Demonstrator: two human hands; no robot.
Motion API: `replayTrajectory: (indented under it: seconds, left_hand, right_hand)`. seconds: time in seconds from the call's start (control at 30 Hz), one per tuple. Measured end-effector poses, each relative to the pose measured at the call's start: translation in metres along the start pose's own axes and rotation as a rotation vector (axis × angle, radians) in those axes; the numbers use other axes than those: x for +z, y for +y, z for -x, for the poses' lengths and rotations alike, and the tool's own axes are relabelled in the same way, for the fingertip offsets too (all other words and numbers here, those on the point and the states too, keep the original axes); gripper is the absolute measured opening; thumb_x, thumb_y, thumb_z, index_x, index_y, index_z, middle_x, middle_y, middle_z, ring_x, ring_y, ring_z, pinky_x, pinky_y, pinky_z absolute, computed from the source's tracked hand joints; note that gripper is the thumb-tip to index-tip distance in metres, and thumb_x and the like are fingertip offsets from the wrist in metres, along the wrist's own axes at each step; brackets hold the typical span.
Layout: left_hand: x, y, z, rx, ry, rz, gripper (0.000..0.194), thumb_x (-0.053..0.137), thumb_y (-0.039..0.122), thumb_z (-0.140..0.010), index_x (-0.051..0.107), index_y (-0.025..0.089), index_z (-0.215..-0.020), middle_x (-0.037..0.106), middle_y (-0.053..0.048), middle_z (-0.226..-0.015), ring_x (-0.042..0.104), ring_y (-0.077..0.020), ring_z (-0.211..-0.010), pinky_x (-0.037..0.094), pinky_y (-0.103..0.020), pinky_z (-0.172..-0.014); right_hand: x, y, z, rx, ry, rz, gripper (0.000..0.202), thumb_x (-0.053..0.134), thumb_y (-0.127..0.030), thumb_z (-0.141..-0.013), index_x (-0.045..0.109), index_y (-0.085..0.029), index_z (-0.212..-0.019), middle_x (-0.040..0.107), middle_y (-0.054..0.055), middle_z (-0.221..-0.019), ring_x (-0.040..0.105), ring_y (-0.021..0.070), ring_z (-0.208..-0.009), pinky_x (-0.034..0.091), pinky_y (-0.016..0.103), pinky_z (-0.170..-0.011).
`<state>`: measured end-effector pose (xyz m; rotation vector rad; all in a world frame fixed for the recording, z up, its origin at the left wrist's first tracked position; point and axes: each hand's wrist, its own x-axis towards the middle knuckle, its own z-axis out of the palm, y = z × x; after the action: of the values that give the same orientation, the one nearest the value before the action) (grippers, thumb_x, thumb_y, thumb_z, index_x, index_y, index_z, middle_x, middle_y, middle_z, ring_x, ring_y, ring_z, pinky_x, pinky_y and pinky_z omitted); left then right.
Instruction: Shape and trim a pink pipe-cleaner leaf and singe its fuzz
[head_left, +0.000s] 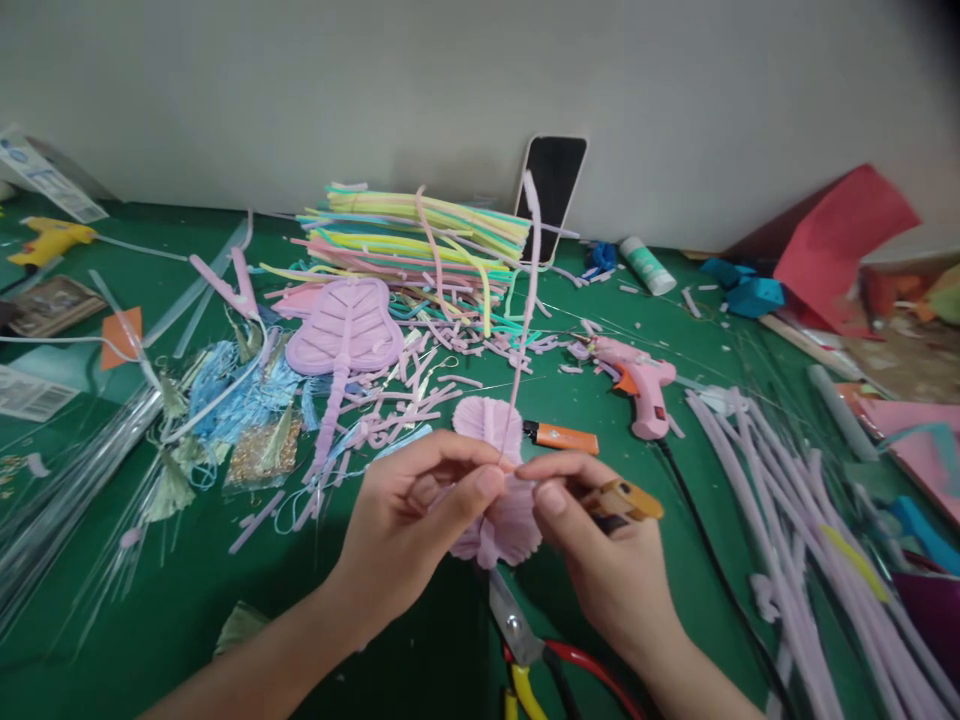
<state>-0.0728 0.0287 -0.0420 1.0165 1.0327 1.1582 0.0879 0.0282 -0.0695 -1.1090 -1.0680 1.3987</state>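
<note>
A lilac pipe cleaner (531, 265) stands up from between my hands, its lower end thin. My left hand (427, 510) pinches that lower end between thumb and forefinger. My right hand (592, 530) pinches beside it, fingertips nearly touching the left ones. A tan-and-black object (626, 499) is tucked in the right hand's curled fingers; its kind is unclear. Beneath the hands lies a ribbed lilac leaf-like piece (489, 416), partly covered by them. Just below it are metal cutters (513, 622) with red, black and yellow handles. An orange lighter (566, 438) lies beyond the right hand.
A finished-looking lilac fan shape (346, 335) lies left, among short pipe cleaner scraps (397, 405) and blue tassels (236, 385). Bundled pipe cleaners (420, 225) and a phone (553, 190) are behind. A pink glue gun (637, 380) and lilac stems (795, 530) lie right.
</note>
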Motion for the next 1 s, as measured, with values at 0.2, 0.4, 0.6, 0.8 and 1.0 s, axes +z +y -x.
replayTrajectory:
  seconds: [0.2,0.4,0.6,0.8,1.0]
  left_hand:
    - [0.007,0.000,0.003,-0.093,-0.116,-0.021,0.008,0.070,0.025,-0.086,0.077,0.022,-0.086,0.068,0.002,-0.067,0.063,-0.0079,-0.057,0.048,-0.014,-0.052]
    - [0.013,0.001,0.000,-0.106,-0.156,-0.012,0.009,0.069,0.019,-0.084,0.077,0.021,-0.080,0.069,0.002,-0.067,0.063,-0.0070,-0.057,0.051,-0.013,-0.055]
    - [0.013,-0.001,0.002,-0.123,-0.160,-0.016,0.009,0.069,0.018,-0.084,0.075,0.020,-0.078,0.069,0.002,-0.065,0.063,-0.0069,-0.056,0.051,-0.012,-0.054]
    - [0.014,-0.002,0.000,-0.115,-0.148,-0.008,0.006,0.069,0.019,-0.084,0.074,0.020,-0.081,0.070,0.002,-0.066,0.064,-0.0079,-0.057,0.053,-0.014,-0.054]
    - [0.010,-0.003,0.000,-0.113,-0.151,-0.034,0.004,0.070,0.022,-0.085,0.073,0.020,-0.083,0.068,0.002,-0.064,0.063,-0.0084,-0.054,0.052,-0.015,-0.052]
  right_hand:
    - [-0.013,-0.004,-0.006,-0.055,0.056,-0.041,0.020,0.077,-0.040,-0.078,0.078,-0.023,-0.089,0.049,-0.005,-0.053,0.035,0.0063,-0.045,0.028,0.020,-0.042]
    - [-0.010,-0.009,-0.003,-0.060,-0.001,-0.050,0.008,0.077,-0.034,-0.080,0.077,-0.026,-0.081,0.060,-0.003,-0.056,0.043,0.0062,-0.046,0.032,0.018,-0.043]
    - [-0.008,-0.013,-0.004,-0.043,0.023,0.001,0.016,0.078,-0.036,-0.078,0.073,-0.021,-0.075,0.061,-0.002,-0.055,0.048,0.0087,-0.047,0.038,0.020,-0.043]
    - [-0.006,-0.015,-0.003,0.000,0.041,0.017,0.020,0.078,-0.040,-0.076,0.071,-0.021,-0.074,0.062,-0.001,-0.058,0.050,0.0104,-0.050,0.041,0.022,-0.045]
    - [-0.007,-0.014,-0.001,-0.027,0.003,0.034,0.015,0.076,-0.038,-0.080,0.073,-0.024,-0.076,0.064,-0.001,-0.058,0.047,0.0102,-0.048,0.039,0.023,-0.045]
